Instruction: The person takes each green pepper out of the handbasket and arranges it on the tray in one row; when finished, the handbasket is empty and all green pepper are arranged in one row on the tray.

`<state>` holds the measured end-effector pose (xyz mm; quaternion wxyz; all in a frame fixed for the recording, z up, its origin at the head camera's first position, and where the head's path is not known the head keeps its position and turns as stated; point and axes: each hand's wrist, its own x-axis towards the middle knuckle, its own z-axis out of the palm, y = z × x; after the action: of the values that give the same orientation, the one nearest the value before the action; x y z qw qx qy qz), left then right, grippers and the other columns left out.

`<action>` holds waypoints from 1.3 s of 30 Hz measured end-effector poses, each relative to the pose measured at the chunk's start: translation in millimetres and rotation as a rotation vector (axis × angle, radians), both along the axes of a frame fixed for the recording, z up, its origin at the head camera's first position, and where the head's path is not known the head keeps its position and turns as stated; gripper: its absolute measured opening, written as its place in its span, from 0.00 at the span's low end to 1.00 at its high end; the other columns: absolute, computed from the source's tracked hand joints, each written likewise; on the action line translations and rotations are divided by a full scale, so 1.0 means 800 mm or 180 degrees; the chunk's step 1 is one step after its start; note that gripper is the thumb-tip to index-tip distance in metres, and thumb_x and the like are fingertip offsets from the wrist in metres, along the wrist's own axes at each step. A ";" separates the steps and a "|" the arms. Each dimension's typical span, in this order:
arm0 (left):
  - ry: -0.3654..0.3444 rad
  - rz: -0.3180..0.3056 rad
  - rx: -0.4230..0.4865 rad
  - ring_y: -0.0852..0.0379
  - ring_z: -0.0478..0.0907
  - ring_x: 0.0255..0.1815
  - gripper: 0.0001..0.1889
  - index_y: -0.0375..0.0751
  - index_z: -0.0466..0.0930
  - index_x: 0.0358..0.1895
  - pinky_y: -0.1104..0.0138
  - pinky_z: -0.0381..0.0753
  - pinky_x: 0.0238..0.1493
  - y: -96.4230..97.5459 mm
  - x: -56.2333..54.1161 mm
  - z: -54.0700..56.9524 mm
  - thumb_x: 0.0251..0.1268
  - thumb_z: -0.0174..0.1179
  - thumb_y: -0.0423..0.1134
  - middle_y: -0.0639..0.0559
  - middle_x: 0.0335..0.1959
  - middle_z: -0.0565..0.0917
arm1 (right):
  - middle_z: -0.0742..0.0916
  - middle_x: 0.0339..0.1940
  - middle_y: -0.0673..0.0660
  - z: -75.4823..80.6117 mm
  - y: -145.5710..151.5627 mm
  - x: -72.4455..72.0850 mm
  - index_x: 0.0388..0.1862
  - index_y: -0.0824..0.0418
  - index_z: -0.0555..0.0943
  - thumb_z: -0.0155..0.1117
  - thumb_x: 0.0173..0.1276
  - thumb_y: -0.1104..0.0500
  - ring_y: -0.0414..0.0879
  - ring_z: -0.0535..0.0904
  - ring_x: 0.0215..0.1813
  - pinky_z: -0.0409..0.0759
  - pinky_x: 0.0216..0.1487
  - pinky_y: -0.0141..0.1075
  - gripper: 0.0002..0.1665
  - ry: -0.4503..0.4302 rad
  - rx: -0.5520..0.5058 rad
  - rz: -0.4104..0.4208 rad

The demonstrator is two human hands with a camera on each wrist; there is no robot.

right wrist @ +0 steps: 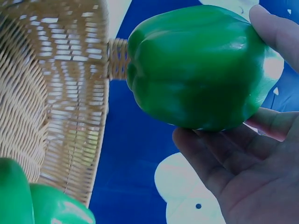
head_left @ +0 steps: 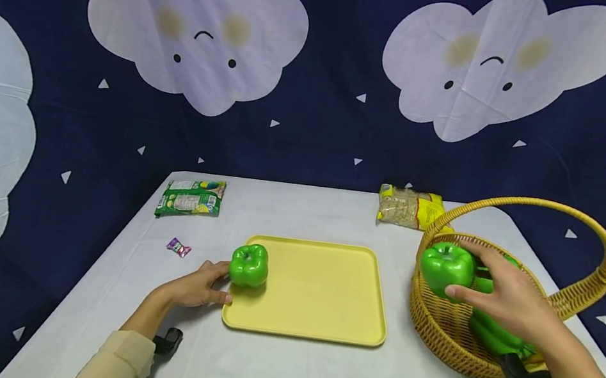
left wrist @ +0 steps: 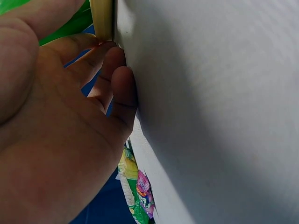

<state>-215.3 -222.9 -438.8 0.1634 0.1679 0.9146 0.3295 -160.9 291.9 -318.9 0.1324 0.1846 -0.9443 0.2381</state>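
Head view: right hand (head_left: 510, 294) grasps pepper (head_left: 446, 269) above left rim of basket (head_left: 424, 325), left hand (head_left: 197, 288) loosely touches left edge of tray (head_left: 323, 292); likely mid-transfer, next move should need rim clearance.

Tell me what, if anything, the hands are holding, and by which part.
The right hand holds a green bell pepper by its opposite sides; the left hand just touches the tray.
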 end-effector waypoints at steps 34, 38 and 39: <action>0.0004 0.0005 -0.0020 0.48 0.60 0.58 0.40 0.42 0.59 0.71 0.43 0.59 0.65 0.000 0.002 0.001 0.56 0.66 0.46 0.41 0.70 0.64 | 0.78 0.59 0.57 -0.051 -0.102 -0.011 0.68 0.61 0.64 0.74 0.53 0.55 0.50 0.80 0.52 0.80 0.52 0.36 0.45 0.0017 -0.0650 0.0873; 0.0031 -0.0002 -0.0022 0.48 0.60 0.59 0.40 0.42 0.59 0.71 0.42 0.59 0.65 -0.001 0.001 0.000 0.56 0.66 0.46 0.41 0.70 0.64 | 0.78 0.60 0.54 -0.055 -0.114 -0.013 0.69 0.58 0.64 0.73 0.54 0.52 0.49 0.80 0.53 0.79 0.53 0.41 0.45 -0.0147 -0.0686 0.0876; 0.0035 -0.0002 -0.0019 0.48 0.60 0.59 0.40 0.42 0.59 0.71 0.42 0.59 0.65 -0.001 0.001 0.000 0.55 0.66 0.46 0.41 0.70 0.65 | 0.77 0.60 0.53 -0.056 -0.117 -0.013 0.69 0.57 0.64 0.73 0.54 0.50 0.49 0.80 0.53 0.79 0.53 0.41 0.45 -0.0191 -0.0685 0.0864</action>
<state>-214.6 -223.5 -438.7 0.1591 0.1695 0.9164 0.3259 -171.4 198.7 -363.8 0.0898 0.2879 -0.8833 0.3589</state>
